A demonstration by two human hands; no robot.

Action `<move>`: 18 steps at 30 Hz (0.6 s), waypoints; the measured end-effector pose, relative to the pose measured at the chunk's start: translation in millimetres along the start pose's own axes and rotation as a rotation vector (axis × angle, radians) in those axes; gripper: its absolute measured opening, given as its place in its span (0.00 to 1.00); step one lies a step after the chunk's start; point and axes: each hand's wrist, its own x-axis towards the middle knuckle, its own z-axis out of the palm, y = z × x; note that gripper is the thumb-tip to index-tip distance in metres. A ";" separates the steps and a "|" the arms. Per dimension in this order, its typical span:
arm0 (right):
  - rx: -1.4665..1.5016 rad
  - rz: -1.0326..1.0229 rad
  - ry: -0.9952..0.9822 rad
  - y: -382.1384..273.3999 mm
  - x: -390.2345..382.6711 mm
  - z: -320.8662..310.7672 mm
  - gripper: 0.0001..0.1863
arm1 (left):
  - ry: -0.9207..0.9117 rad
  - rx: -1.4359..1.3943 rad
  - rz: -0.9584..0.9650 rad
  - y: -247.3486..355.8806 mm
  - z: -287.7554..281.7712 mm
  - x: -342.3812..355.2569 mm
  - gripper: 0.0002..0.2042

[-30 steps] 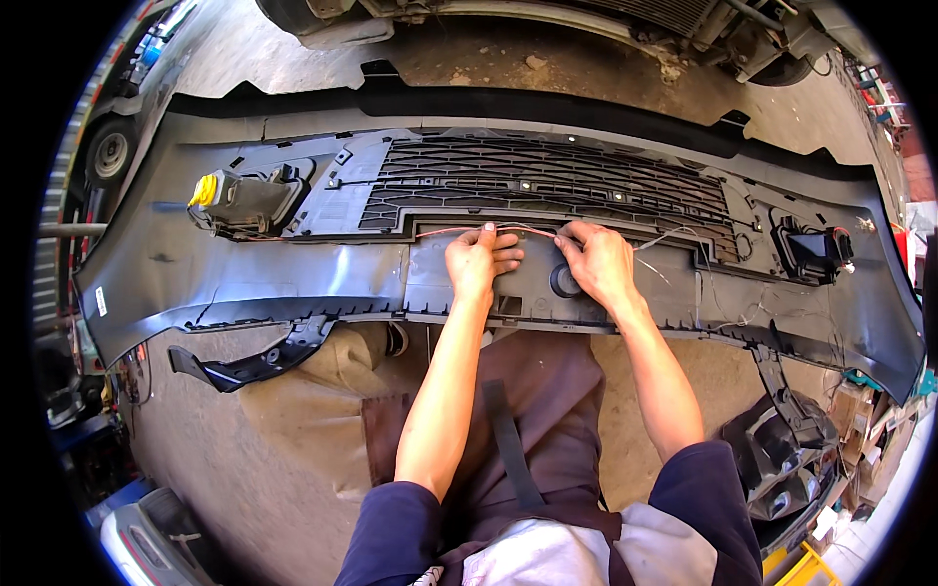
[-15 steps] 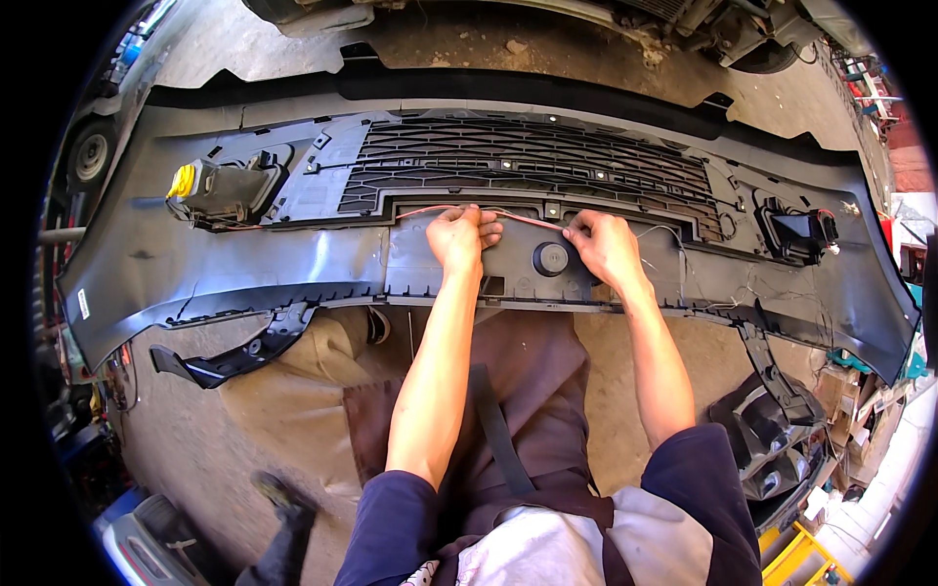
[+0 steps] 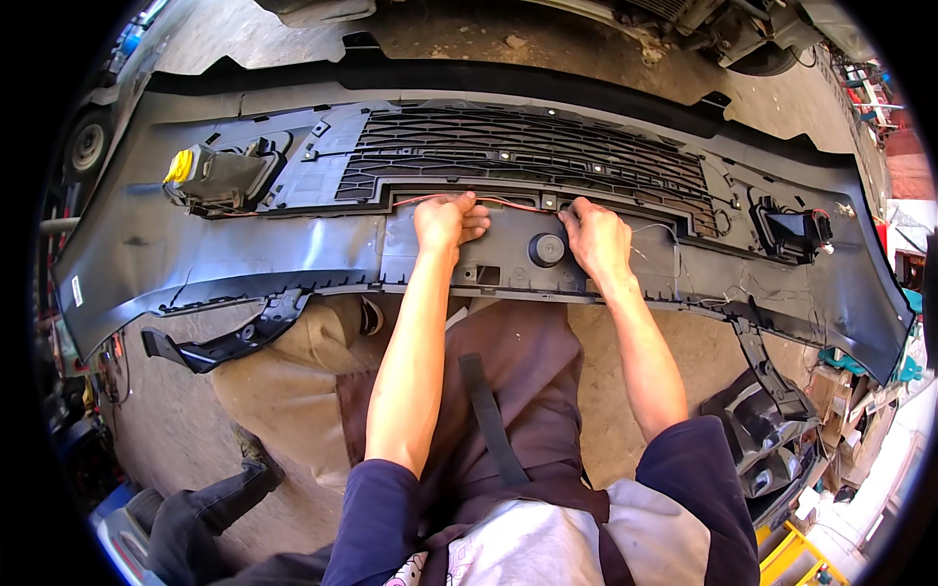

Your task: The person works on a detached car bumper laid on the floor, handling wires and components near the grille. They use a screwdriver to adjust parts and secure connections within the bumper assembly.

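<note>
A large dark car bumper (image 3: 283,256) lies across in front of me with its inner side up. A thin red wire (image 3: 510,203) runs along the lower edge of its black mesh grille (image 3: 420,146). My left hand (image 3: 449,225) pinches the wire between thumb and fingers, left of centre. At the wire's right end, my right hand (image 3: 598,237) has its fingers closed on it, beside a round black disc-shaped part (image 3: 546,250). A lamp unit (image 3: 230,181) with a yellow cap (image 3: 180,166) sits at the bumper's left, another lamp unit (image 3: 793,236) at its right.
Loose thin wires (image 3: 743,291) lie on the bumper's right part. Black brackets (image 3: 230,344) hang below its near edge. Another person's dark-trousered leg (image 3: 210,508) is at lower left. Black lamp housings (image 3: 757,420) and a yellow frame (image 3: 796,557) stand at lower right.
My left hand has shifted slightly left along the wire; the right hand stays near the same spot with its fingers turned more downward. The other person's leg has moved left and up.
</note>
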 end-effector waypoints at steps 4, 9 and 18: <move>0.091 0.011 -0.046 2.1 -0.2 -6.2 0.11 | 0.001 -0.234 -0.038 -10.0 7.4 -3.4 0.10; 0.140 0.019 -0.091 3.8 -2.3 -9.0 0.11 | 0.008 -0.414 -0.042 -16.5 25.7 -6.9 0.08; 0.032 0.012 -0.009 0.0 -3.2 -4.8 0.10 | -0.140 -0.320 -0.094 -27.2 55.1 -13.4 0.08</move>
